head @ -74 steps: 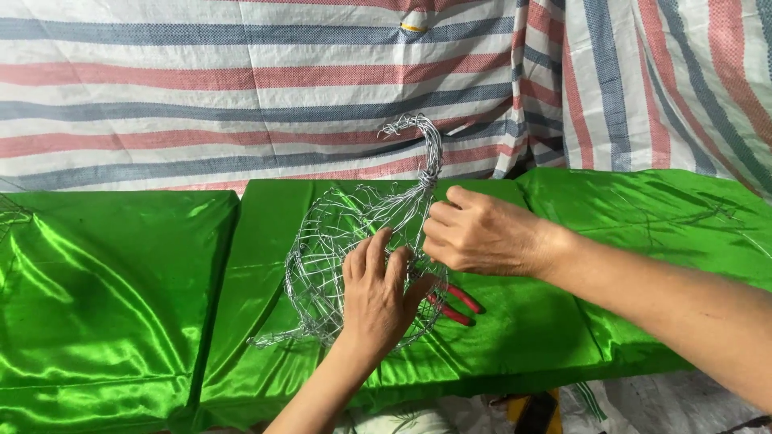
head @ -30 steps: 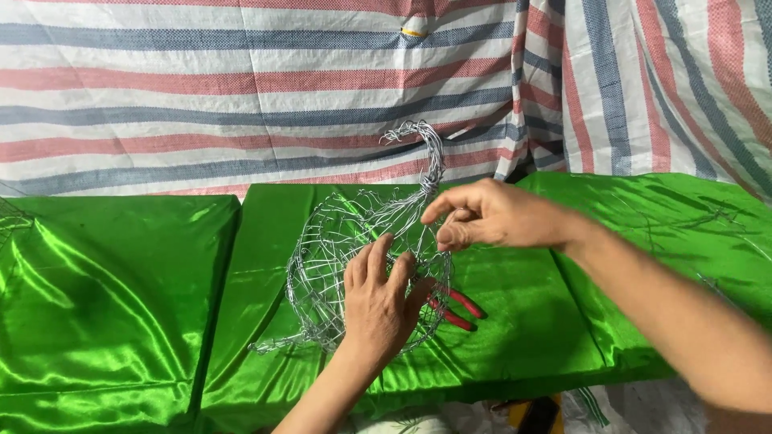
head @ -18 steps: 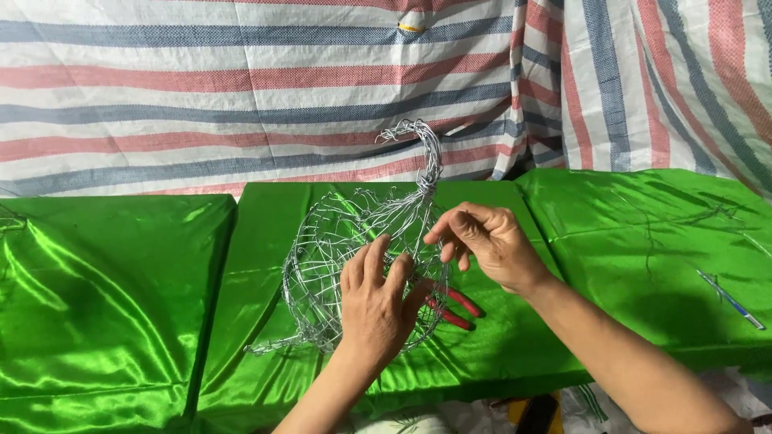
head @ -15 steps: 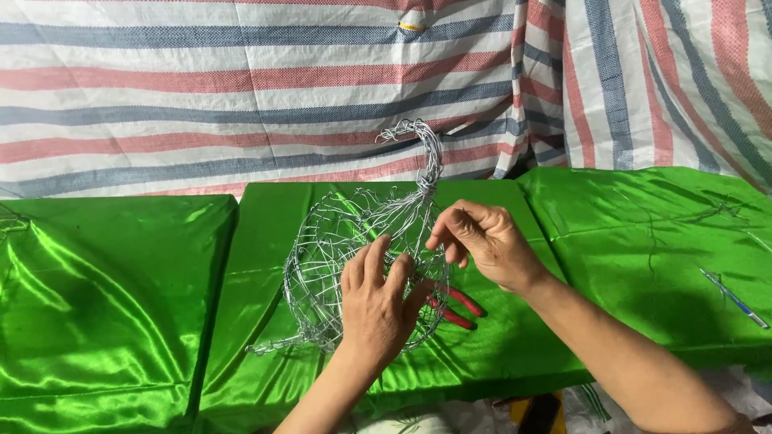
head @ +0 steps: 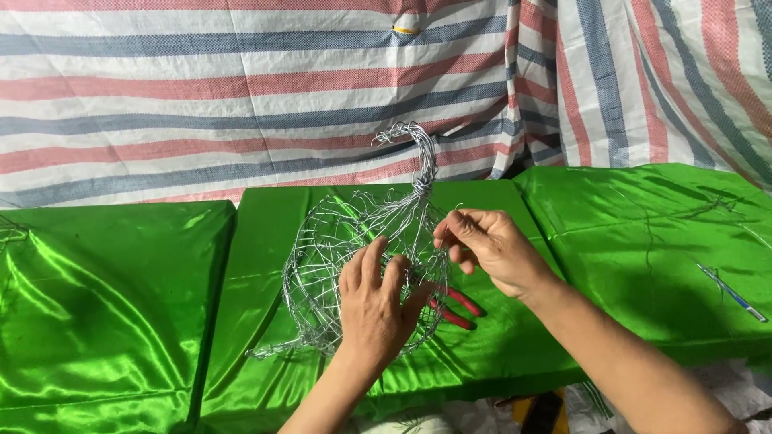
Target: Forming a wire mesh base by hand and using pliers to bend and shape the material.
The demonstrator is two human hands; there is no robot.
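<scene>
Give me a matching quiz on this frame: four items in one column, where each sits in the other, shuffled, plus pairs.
1. left hand
2. right hand
3. red-handled pliers
4. striped tarp

a. hangs behind the table
b. lies on the green cloth
c. flat on the wire frame
d. pinching wire near the frame's neck

Pairs: 1-c, 2-d, 3-b, 4-a

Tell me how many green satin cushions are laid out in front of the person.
3. One green cushion on the left, one in the middle under the wire frame and both hands, one on the right. More may lie outside the view.
</scene>
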